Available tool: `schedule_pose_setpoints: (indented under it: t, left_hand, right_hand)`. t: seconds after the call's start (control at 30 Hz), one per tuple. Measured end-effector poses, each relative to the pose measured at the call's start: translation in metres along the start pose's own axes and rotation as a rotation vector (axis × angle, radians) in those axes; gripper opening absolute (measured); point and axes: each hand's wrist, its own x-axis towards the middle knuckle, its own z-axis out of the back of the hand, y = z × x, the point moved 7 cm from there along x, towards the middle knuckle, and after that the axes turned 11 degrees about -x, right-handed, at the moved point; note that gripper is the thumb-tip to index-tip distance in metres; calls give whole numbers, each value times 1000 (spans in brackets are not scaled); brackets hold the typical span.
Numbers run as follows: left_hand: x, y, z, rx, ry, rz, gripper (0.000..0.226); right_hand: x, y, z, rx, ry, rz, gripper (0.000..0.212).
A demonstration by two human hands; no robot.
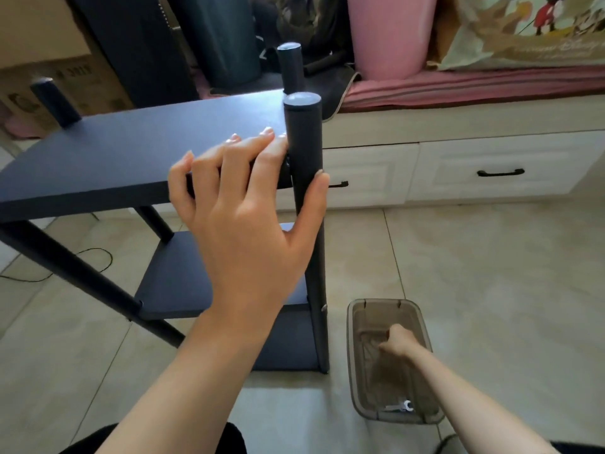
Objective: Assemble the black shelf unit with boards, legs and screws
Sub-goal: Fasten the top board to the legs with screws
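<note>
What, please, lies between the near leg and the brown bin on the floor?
In the head view, only bare tile floor separates the near leg from the brown bin.

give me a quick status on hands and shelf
Left hand steadies top board and front leg. Right hand down in brown bin, grasp unclear. Nothing blocking.
</note>
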Motion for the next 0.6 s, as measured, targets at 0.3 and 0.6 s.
schedule_pose_setpoints:
  t: [0.3,0.6]
  left_hand:
    - [-3,-2,-5,55,-43,-32,47]
    - [-3,-3,-6,78,-37,-26,47]
  right_hand:
    - [35,-6,-28,-59,-74,-6,22]
    - [34,-9,-32,18,-239,99,34]
